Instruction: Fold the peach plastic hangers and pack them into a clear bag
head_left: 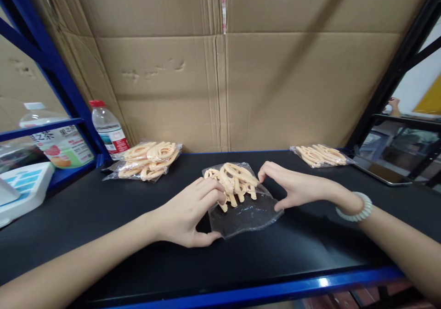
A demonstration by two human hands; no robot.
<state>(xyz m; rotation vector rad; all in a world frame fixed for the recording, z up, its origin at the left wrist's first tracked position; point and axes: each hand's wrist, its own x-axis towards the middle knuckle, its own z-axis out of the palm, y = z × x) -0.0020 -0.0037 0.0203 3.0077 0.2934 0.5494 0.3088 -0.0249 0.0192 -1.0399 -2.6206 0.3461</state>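
A clear plastic bag (246,218) lies flat on the black tabletop, its unfilled end toward me. Several beige, loop-shaped plastic pieces with prongs (237,176) fill its far end; their exact kind I cannot tell. My left hand (189,210) touches the bag's left side, fingers curled over the pieces and thumb at the near left corner, well apart from them. On the right side, my right hand (296,185) has its index finger by the upper edge and its thumb on the near right corner, with a wide gap between.
Bagged beige pieces (148,160) are piled at the back left, beside a red-capped bottle (108,127). Another filled bag (320,155) sits at the back right, near a dark flat device (381,170). Cardboard (275,84) walls the back. A blue rail (262,293) edges the front.
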